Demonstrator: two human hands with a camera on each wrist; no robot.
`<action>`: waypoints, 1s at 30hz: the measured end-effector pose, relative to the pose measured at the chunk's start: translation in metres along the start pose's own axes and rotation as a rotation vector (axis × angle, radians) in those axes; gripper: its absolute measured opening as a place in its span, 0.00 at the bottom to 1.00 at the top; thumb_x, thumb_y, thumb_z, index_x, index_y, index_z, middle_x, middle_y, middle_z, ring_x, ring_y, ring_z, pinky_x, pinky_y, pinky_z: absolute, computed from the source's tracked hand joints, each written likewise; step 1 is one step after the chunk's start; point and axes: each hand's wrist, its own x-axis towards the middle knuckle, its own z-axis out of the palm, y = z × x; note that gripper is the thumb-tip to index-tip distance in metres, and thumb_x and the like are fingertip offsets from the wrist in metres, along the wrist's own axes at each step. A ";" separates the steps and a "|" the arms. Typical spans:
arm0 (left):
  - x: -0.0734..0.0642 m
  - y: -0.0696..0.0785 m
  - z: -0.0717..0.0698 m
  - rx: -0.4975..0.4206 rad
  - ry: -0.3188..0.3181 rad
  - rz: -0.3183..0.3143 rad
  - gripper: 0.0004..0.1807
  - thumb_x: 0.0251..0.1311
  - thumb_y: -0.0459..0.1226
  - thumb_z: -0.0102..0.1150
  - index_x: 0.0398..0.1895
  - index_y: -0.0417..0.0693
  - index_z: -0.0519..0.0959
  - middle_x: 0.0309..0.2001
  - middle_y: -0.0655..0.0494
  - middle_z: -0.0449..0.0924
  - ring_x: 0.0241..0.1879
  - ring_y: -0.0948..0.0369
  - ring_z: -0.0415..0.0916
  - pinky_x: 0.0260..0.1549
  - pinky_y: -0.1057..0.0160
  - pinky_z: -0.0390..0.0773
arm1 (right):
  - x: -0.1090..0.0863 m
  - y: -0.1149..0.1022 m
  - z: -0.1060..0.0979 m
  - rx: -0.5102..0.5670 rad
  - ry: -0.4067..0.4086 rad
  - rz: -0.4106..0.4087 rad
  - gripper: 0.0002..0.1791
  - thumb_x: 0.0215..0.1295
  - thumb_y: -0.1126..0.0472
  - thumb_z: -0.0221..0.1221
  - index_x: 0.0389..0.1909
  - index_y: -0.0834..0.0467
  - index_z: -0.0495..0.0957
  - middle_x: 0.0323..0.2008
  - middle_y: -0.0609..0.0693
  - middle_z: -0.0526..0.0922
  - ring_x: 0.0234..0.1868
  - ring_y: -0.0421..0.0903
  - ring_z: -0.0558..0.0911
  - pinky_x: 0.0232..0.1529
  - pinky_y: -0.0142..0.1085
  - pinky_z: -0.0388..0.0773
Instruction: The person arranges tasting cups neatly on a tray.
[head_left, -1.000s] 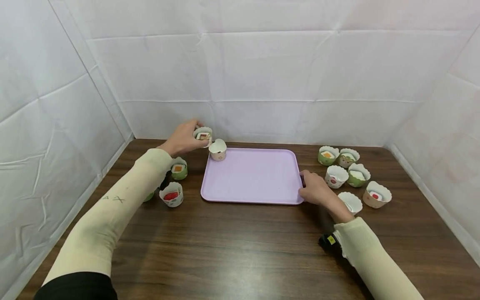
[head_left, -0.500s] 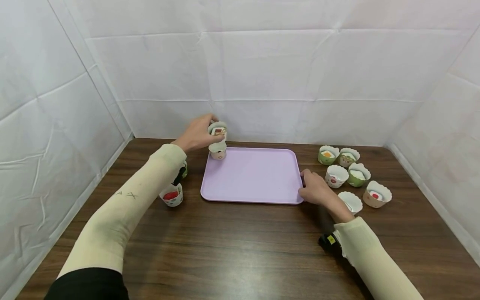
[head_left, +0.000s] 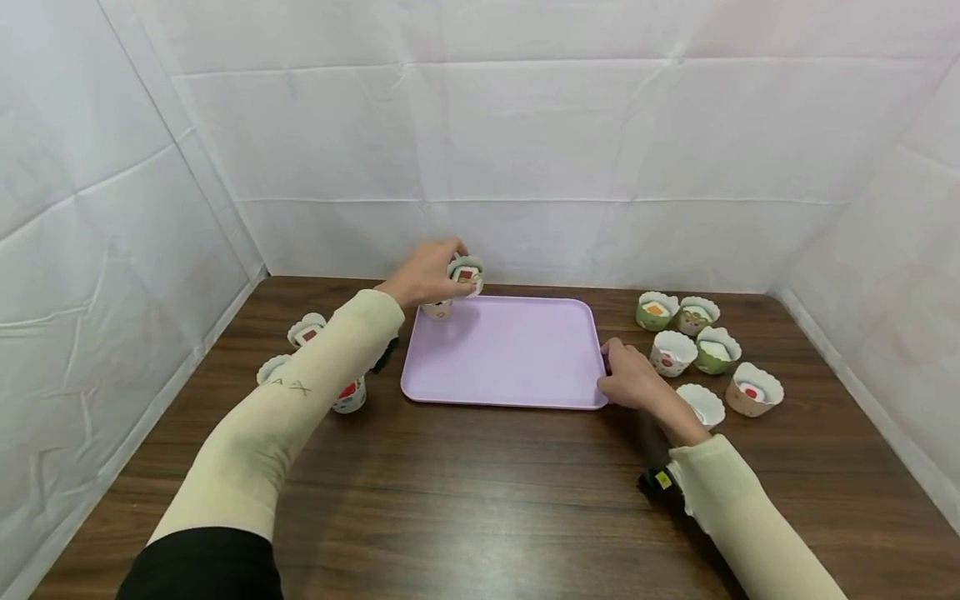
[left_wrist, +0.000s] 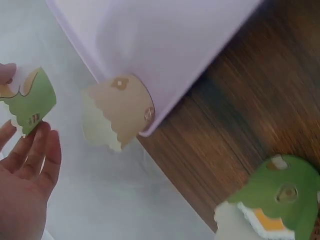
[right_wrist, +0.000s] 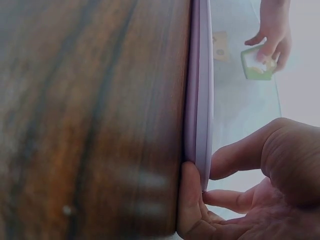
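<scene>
My left hand (head_left: 426, 273) grips a green-patterned paper baking cup (left_wrist: 37, 102) between thumb and fingers. It holds the cup above the back left part of a lilac tray (head_left: 517, 358). A beige paper baking cup (left_wrist: 125, 107) stands on the tray's back left corner, partly behind my left hand in the head view. On the tray's right side, my right hand (head_left: 633, 382) pinches the edge. The right wrist view shows the thumb on one face of the tray rim (right_wrist: 204, 100) and fingers on the other.
Left of the tray are several baking cups, including a green one (left_wrist: 285, 192) and one with a red piece inside (head_left: 349, 398); my left sleeve (head_left: 300, 400) partly covers them. Several more cups (head_left: 672, 353) cluster to the right. White sheeting (head_left: 525, 142) backs the wooden table (head_left: 480, 492).
My left hand has carried the green-patterned cup rightward, past the beige cup and over the tray. It rose, then came lower. My right hand stays on the tray's edge.
</scene>
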 end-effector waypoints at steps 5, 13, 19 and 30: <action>0.006 0.004 0.008 0.056 -0.039 0.004 0.32 0.60 0.50 0.68 0.63 0.44 0.74 0.57 0.46 0.81 0.48 0.51 0.77 0.48 0.54 0.82 | 0.000 0.001 0.000 0.002 0.001 0.010 0.32 0.57 0.66 0.57 0.63 0.74 0.66 0.49 0.69 0.76 0.48 0.60 0.75 0.46 0.48 0.81; 0.007 0.007 0.016 0.122 -0.092 -0.005 0.30 0.60 0.46 0.70 0.63 0.43 0.76 0.55 0.44 0.83 0.49 0.51 0.77 0.51 0.55 0.81 | 0.000 0.000 0.000 0.011 0.001 0.007 0.31 0.57 0.66 0.57 0.62 0.74 0.66 0.49 0.68 0.76 0.47 0.59 0.75 0.45 0.46 0.80; 0.008 0.009 0.023 0.183 -0.124 -0.001 0.29 0.64 0.45 0.67 0.64 0.40 0.76 0.56 0.43 0.82 0.52 0.50 0.76 0.54 0.54 0.80 | 0.000 -0.001 0.000 0.011 0.011 -0.002 0.31 0.57 0.66 0.57 0.62 0.74 0.66 0.49 0.68 0.76 0.47 0.59 0.75 0.46 0.48 0.80; 0.007 0.011 0.032 0.293 -0.167 -0.014 0.25 0.66 0.45 0.65 0.60 0.39 0.78 0.53 0.44 0.77 0.50 0.50 0.73 0.52 0.53 0.79 | -0.001 -0.002 0.003 0.007 0.024 -0.018 0.32 0.55 0.67 0.57 0.61 0.75 0.67 0.48 0.68 0.77 0.48 0.59 0.75 0.48 0.51 0.79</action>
